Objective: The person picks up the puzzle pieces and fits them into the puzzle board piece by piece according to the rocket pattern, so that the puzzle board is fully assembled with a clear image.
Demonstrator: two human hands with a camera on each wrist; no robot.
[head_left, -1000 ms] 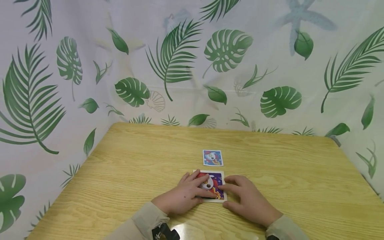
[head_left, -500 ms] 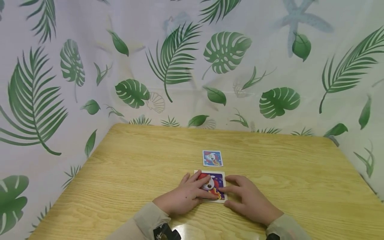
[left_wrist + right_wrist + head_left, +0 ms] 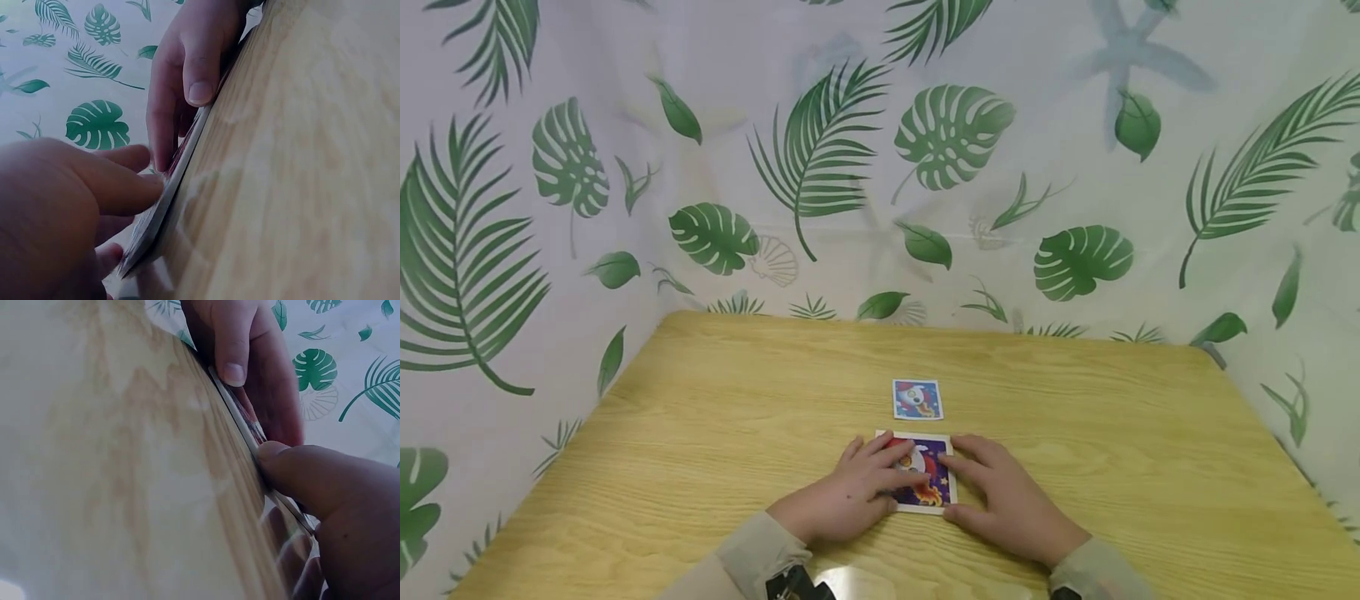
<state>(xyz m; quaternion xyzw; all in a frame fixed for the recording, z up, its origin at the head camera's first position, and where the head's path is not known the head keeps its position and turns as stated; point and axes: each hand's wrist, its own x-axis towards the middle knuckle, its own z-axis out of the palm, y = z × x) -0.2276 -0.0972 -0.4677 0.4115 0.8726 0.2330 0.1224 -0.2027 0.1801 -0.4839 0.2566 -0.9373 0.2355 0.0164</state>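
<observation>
A square picture board (image 3: 928, 492) with a white border lies flat on the table. Its picture has a white-and-red figure, orange flames and stars on dark purple. My left hand (image 3: 842, 504) rests across its left side with spread fingers over the picture. At the right edge, my right hand (image 3: 1011, 504) touches the board, its index finger reaching onto the picture and its thumb by the near corner. Both hands cover parts of the picture. In the right wrist view, the right thumb (image 3: 278, 453) lies against the board's near edge.
Just beyond the board lies a smaller card (image 3: 917, 400) with a similar picture on light blue. The wood-grain table (image 3: 737, 400) reaches back to a white cloth (image 3: 850, 283) printed with green leaves.
The head view has shifted slightly. My left fingers have moved a little farther up the picture, uncovering more of the flames. Both hands stay at the board.
</observation>
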